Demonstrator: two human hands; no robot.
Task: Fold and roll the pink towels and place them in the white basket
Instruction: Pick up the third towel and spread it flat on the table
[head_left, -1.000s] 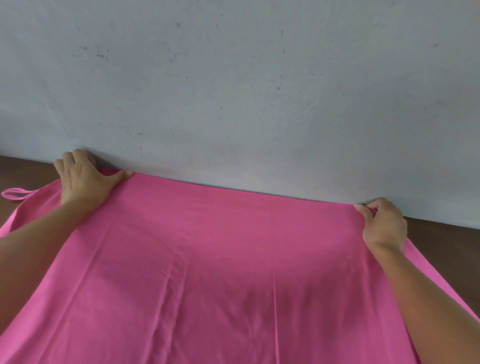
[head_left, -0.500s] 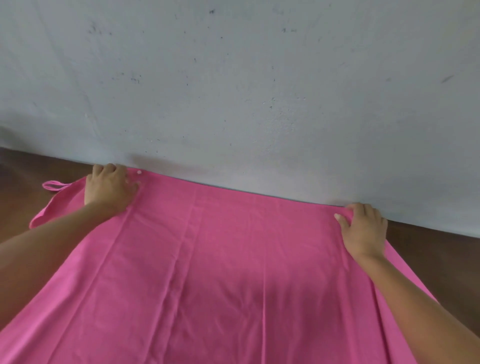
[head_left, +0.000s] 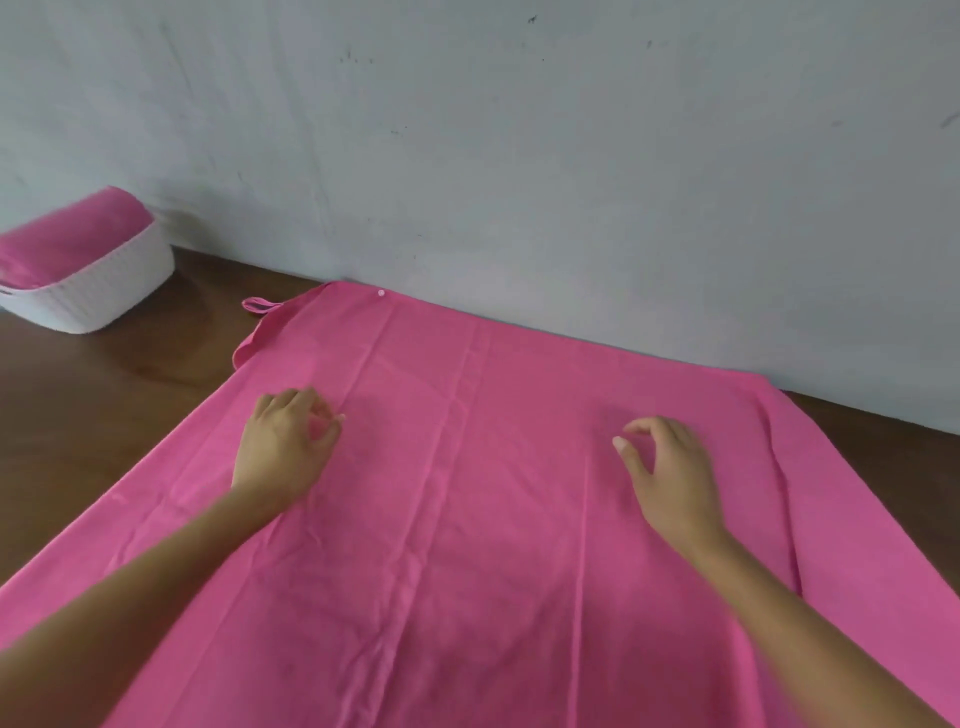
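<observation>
Over pink towel (head_left: 467, 519), left hand (head_left: 283, 447), right hand (head_left: 670, 467), fingers (head_left: 296, 401) loose, empty, edge against wall (head_left: 519, 156)

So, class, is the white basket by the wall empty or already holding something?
Holding something: pink towel fabric bulges above the rim of the white basket. How many towels, cannot tell; that corner is blurred.

Far side: the wall (head_left: 519, 156) rises right at the pink towel's (head_left: 493, 545) far edge and stops your reach there.
Left: bare worktop (head_left: 104, 405) gives you passage between the towel and the white basket (head_left: 109, 291), which is already filled with rolled towels (head_left: 67, 244).
Centre: flat cloth lies open between your left hand (head_left: 283, 447) and right hand (head_left: 670, 473).
</observation>
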